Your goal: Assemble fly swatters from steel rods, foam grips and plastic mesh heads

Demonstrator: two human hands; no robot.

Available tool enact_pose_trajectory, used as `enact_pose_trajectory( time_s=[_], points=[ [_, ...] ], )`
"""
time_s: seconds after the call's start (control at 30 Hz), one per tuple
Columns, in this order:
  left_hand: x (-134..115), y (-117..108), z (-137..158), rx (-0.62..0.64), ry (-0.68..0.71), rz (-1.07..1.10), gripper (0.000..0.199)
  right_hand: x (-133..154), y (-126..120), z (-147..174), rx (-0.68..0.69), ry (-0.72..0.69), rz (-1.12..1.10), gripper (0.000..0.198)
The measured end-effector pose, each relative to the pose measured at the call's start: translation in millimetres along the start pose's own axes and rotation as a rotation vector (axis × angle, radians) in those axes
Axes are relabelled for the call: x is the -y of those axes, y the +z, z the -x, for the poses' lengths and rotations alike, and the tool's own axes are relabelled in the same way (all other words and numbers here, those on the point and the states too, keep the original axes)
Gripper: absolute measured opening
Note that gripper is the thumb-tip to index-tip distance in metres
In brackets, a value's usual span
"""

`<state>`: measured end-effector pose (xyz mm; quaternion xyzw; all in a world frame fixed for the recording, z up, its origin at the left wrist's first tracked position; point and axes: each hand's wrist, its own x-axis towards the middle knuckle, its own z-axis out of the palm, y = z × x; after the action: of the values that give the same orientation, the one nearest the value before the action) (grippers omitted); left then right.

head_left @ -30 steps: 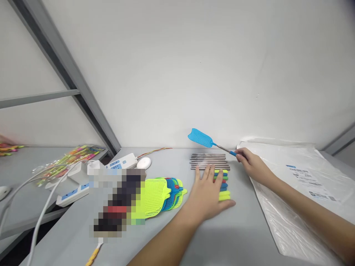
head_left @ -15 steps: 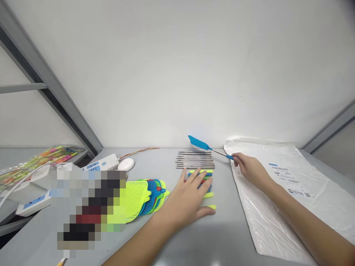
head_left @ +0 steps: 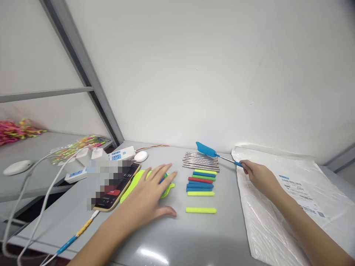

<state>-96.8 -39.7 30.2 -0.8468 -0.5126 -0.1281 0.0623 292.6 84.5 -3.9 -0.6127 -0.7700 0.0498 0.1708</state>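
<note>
Yellow-and-blue cable (head_left: 77, 233): Runs across the near left of the grey counter (head_left: 222, 236) to a phone (head_left: 122, 187), whose screen is partly blurred out.
Lone yellow handle (head_left: 200, 210): Lies by itself near the centre, closest of the coloured tubes.
Left hand (head_left: 151, 192): Palm down over a stack of mesh swatter heads (head_left: 129, 187), fingers spread wide with nothing visible in their grip; whether they touch the stack cannot be told.
Coloured handles (head_left: 200, 180): Yellow, blue, green and red tubes lie side by side at centre, in a loose column.
White plastic mailer (head_left: 266, 221): Spread flat at right beneath the right forearm, a printed label on its face; its contents, if any, are hidden.
Right hand (head_left: 251, 169): Fingers closed around the grip end of a blue swatter (head_left: 205, 149), which points left towards the wall side.
Blue swatter's build: Probably light, with a bendable perforated plastic head and a stiff, thin metal shaft that may be slick; the blue grip looks the surest hold, the joint at the head the weakest point.
Metal rods (head_left: 201, 163): Lie in a parallel row just beyond the handles, the swatter's head overlapping their far side in view.
Clear packet (head_left: 83, 143): Rests at far left, brightly coloured pieces showing through the film.
</note>
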Motion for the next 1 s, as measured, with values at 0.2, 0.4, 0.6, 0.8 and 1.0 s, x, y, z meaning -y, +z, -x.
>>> enact_pose_trajectory(
  time_s=[0.2,0.4,0.6,0.8,1.0],
  points=[
    [28.2,13.6,49.9,0.03,-0.193,-0.12,0.091,0.9,0.2,2.0,-0.064,-0.051,0.013,0.03],
    [36.8,26.0,22.3,0.15,-0.227,-0.051,0.079,2.5,0.1,3.1,-0.062,-0.07,-0.007,0.033],
    [53.0,31.4,-18.8,0.149,-0.239,0.033,0.073,1.6,-3.2,4.9,-0.058,-0.075,0.01,0.034],
    [61.9,27.1,-51.2,0.199,-0.229,0.068,0.073,-1.3,-1.8,3.2,-0.049,-0.046,0.001,0.032],
    [64.6,7.9,-76.1,0.268,-0.239,0.14,0.094,-5.0,4.0,0.0,-0.067,-0.019,-0.021,0.031]
  ],
)
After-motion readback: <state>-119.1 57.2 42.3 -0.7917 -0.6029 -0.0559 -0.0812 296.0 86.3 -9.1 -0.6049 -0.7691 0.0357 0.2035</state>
